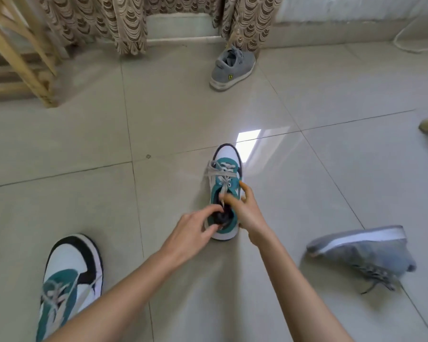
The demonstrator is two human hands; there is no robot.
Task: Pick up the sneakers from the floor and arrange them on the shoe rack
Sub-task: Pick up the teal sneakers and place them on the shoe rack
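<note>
Sneaker (224, 191) in teal and white sits upright on the floor (158, 124), the left hand (195, 228) and right hand (245, 208) both closing on its collar, seemingly to lift it.

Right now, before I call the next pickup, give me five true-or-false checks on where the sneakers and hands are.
1. Both hands are on the green and white sneaker in the middle of the floor. True: left hand at its heel opening, right hand along its side.
2. The matching green sneaker is already on the rack. False: it sits on the floor at lower left.
3. The grey sneaker at right lies tipped on its side. True.
4. The other grey sneaker stands upright by the curtain. True.
5. The wooden rack holds shoes. False: none visible there.
</note>
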